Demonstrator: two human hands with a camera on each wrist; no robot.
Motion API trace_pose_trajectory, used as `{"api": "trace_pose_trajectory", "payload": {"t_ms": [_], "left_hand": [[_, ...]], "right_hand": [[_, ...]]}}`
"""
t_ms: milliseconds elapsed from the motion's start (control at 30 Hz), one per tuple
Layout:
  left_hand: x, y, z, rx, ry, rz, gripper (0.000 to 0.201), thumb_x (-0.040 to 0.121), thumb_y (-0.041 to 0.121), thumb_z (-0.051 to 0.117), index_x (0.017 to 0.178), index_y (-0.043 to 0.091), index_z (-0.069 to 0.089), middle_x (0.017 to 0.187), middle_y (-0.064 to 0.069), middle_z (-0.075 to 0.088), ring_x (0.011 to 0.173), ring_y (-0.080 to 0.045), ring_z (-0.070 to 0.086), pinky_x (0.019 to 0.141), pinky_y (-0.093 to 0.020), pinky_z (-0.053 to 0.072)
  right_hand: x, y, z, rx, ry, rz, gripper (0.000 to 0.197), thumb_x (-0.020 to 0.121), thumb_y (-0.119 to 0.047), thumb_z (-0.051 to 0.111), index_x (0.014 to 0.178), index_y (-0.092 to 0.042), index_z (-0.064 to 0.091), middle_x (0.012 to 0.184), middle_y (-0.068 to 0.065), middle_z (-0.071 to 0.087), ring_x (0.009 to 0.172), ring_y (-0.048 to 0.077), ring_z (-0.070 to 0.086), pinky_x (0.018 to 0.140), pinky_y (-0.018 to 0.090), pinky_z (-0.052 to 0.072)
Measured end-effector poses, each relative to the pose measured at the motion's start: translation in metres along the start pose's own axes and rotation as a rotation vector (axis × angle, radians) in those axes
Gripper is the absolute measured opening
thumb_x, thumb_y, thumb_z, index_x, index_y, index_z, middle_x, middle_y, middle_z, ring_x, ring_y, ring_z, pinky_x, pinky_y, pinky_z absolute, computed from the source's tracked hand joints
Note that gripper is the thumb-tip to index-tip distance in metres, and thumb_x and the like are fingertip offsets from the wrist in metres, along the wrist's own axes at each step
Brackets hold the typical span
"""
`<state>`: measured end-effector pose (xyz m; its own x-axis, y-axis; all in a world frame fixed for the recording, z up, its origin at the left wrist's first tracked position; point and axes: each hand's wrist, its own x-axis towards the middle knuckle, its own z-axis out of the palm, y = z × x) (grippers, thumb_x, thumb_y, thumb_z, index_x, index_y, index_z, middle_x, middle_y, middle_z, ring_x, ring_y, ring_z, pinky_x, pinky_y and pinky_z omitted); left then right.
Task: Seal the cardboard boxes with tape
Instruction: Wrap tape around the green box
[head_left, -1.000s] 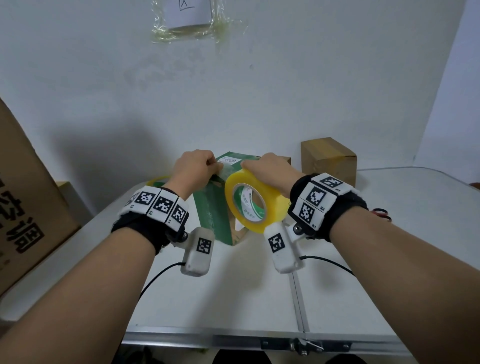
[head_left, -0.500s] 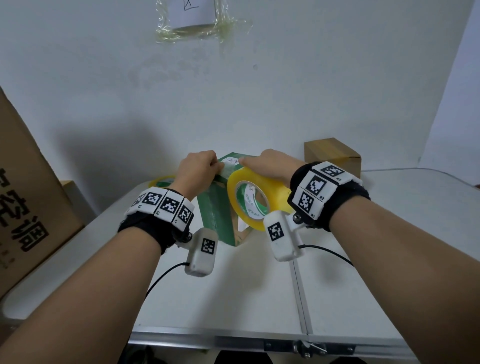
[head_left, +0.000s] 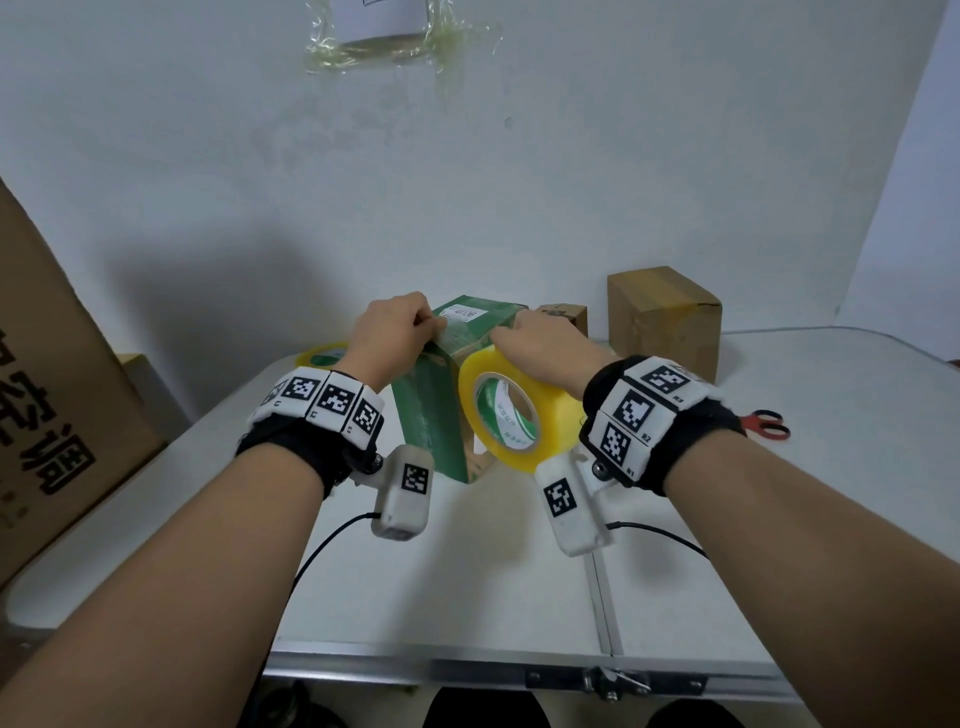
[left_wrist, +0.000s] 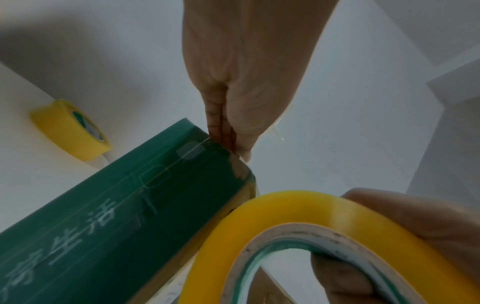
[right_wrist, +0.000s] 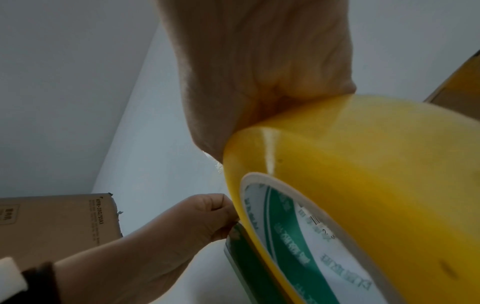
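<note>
A green cardboard box (head_left: 434, 415) stands upright on the white table (head_left: 467, 582) in the middle of the head view. My left hand (head_left: 397, 327) is at its top left edge, fingers curled and pinching the clear tape end (left_wrist: 276, 129) against the box (left_wrist: 130, 205). My right hand (head_left: 535, 338) holds the big yellow tape roll (head_left: 511, 410) pressed against the box's right side, thumb inside the core. In the right wrist view the roll (right_wrist: 363, 195) fills the frame under my right palm, with the left hand (right_wrist: 202, 218) behind it.
A second yellow tape roll (head_left: 322, 354) lies behind the left wrist. Two brown boxes (head_left: 662, 317) (head_left: 563, 317) stand at the back right. Red-handled scissors (head_left: 769, 423) lie right of my right wrist. A large brown carton (head_left: 47, 415) leans at the left.
Both hands stay on the green box and roll; the hands and roll sit slightly higher and closer to the box top than a second ago.
</note>
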<state>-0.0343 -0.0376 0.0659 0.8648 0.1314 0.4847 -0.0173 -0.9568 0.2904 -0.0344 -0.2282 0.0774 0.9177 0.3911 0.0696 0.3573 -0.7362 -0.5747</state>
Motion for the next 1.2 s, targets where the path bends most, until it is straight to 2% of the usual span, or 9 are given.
{"api": "trace_pose_trajectory", "payload": {"t_ms": [167, 333, 433, 533, 600, 667, 800, 1000, 1200], "left_hand": [[0.0, -0.002, 0.003, -0.031, -0.003, -0.003, 0.027, 0.098, 0.035, 0.054, 0.089, 0.011, 0.062, 0.085, -0.003, 0.063, 0.079, -0.023, 0.056, 0.065, -0.032, 0.041], [-0.001, -0.003, 0.004, -0.064, 0.019, 0.015, 0.025, 0.096, 0.033, 0.057, 0.087, 0.01, 0.061, 0.085, -0.006, 0.065, 0.08, -0.025, 0.057, 0.068, -0.036, 0.045], [-0.001, -0.002, 0.004, -0.076, 0.018, 0.017, 0.022, 0.096, 0.031, 0.058, 0.085, 0.011, 0.059, 0.085, -0.006, 0.065, 0.078, -0.024, 0.056, 0.064, -0.032, 0.042], [-0.002, 0.0, 0.005, -0.075, 0.008, 0.023, 0.019, 0.094, 0.027, 0.06, 0.084, 0.011, 0.058, 0.085, -0.005, 0.063, 0.079, -0.023, 0.056, 0.057, -0.029, 0.037], [-0.002, -0.001, 0.006, -0.12, 0.007, 0.01, 0.017, 0.092, 0.024, 0.064, 0.085, 0.011, 0.054, 0.085, -0.003, 0.06, 0.08, -0.023, 0.057, 0.056, -0.025, 0.036], [-0.002, -0.004, 0.005, -0.179, -0.004, -0.024, 0.019, 0.09, 0.025, 0.067, 0.09, 0.013, 0.052, 0.089, -0.002, 0.057, 0.083, -0.023, 0.056, 0.058, -0.025, 0.039], [0.002, -0.014, 0.007, -0.282, -0.101, -0.121, 0.025, 0.09, 0.036, 0.066, 0.106, 0.022, 0.053, 0.122, -0.006, 0.051, 0.109, -0.025, 0.051, 0.084, -0.036, 0.048], [0.0, -0.022, 0.012, -0.48, -0.101, -0.194, 0.003, 0.096, 0.026, 0.058, 0.096, 0.026, 0.061, 0.116, -0.007, 0.061, 0.088, -0.017, 0.056, 0.068, -0.027, 0.046], [-0.003, -0.013, 0.012, -0.227, 0.038, -0.077, 0.027, 0.096, 0.007, 0.042, 0.108, 0.017, 0.064, 0.112, -0.009, 0.064, 0.086, -0.019, 0.055, 0.065, -0.024, 0.04]], "right_hand": [[-0.006, -0.005, -0.005, 0.027, -0.006, -0.01, 0.033, 0.104, -0.019, 0.029, 0.111, 0.001, 0.054, 0.104, 0.014, 0.053, 0.102, 0.032, 0.052, 0.076, 0.031, 0.034], [0.004, 0.0, 0.002, -0.011, -0.019, -0.014, 0.027, 0.1, -0.03, 0.035, 0.09, -0.009, 0.048, 0.074, 0.001, 0.042, 0.073, 0.019, 0.048, 0.058, 0.03, 0.034], [0.002, 0.001, 0.002, 0.024, -0.011, 0.01, 0.028, 0.101, -0.033, 0.037, 0.093, -0.009, 0.05, 0.073, -0.001, 0.042, 0.076, 0.021, 0.046, 0.071, 0.032, 0.035], [0.003, -0.001, 0.003, 0.026, -0.012, 0.008, 0.031, 0.101, -0.03, 0.035, 0.075, -0.015, 0.045, 0.073, -0.001, 0.041, 0.07, 0.019, 0.045, 0.071, 0.032, 0.033], [0.003, -0.002, 0.004, 0.054, -0.001, 0.027, 0.03, 0.1, -0.027, 0.033, 0.072, -0.017, 0.039, 0.074, 0.0, 0.041, 0.076, 0.022, 0.045, 0.065, 0.032, 0.032], [0.002, -0.001, 0.003, 0.061, -0.016, 0.027, 0.028, 0.101, -0.03, 0.036, 0.08, -0.013, 0.046, 0.074, -0.001, 0.041, 0.076, 0.021, 0.045, 0.07, 0.031, 0.033], [0.005, 0.004, 0.006, 0.03, -0.022, -0.006, 0.031, 0.101, -0.033, 0.038, 0.083, -0.011, 0.049, 0.072, -0.003, 0.04, 0.088, 0.021, 0.045, 0.075, 0.03, 0.033], [0.005, 0.003, 0.008, 0.022, -0.026, -0.005, 0.037, 0.102, -0.035, 0.038, 0.069, -0.02, 0.039, 0.073, -0.003, 0.041, 0.087, 0.021, 0.045, 0.075, 0.03, 0.033], [0.01, 0.005, 0.008, 0.03, -0.029, -0.006, 0.036, 0.101, -0.035, 0.039, 0.069, -0.018, 0.041, 0.073, -0.003, 0.043, 0.097, 0.029, 0.054, 0.076, 0.03, 0.035]]}}
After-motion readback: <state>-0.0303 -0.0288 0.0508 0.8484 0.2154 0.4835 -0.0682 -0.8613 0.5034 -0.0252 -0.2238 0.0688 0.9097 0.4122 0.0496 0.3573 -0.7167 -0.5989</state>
